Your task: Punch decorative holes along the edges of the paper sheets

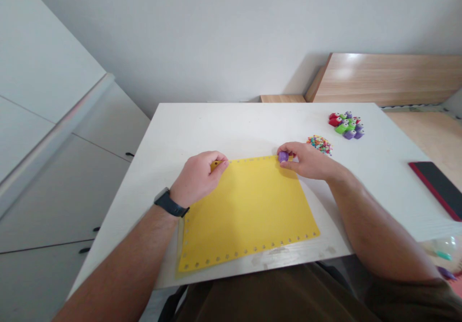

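A yellow sheet (249, 206) lies on the white table, with small punched shapes along its edges. My left hand (200, 175) has its thumb and forefinger pressed together at the sheet's far left corner; whatever is between them is too small to make out. Between the thumb and fingers of my right hand (305, 161) is a purple punch (283, 157), at the sheet's far right corner. Just beyond that hand lies a pile of colourful small pieces (319, 144).
Several red, green and purple punches (346, 124) stand grouped at the back right of the white table (231, 124). A black and red flat object (438, 189) lies at the right edge. White cabinets are on the left, a wooden headboard (386, 79) at the back right.
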